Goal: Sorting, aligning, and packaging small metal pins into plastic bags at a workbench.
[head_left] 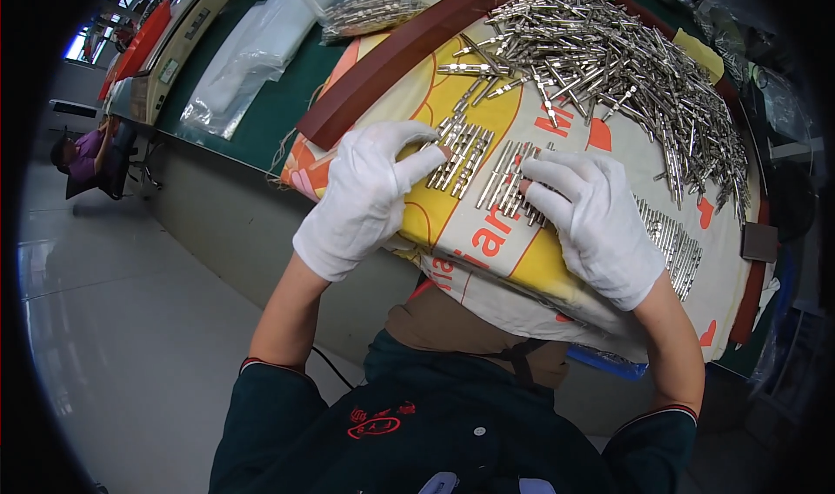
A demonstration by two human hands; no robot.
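Observation:
Both hands wear white gloves. My left hand [370, 194] rests on a yellow printed cloth [452, 85], its thumb touching a row of small silver metal pins [461, 155] laid side by side. My right hand [591, 216] lies flat with fingers pressing on a second row of pins [504, 174]. Neither hand grips anything that I can see. A big loose heap of the same pins [609, 59] fills the far part of the cloth. Another lined-up row of pins [674, 246] lies to the right of my right hand.
A dark red wooden rim [396, 59] borders the cloth-covered tray on the green bench [278, 103]. Clear plastic bags [248, 59], one bag holding pins [370, 11], lie at the back left. A seated person [83, 155] is far left across the grey floor.

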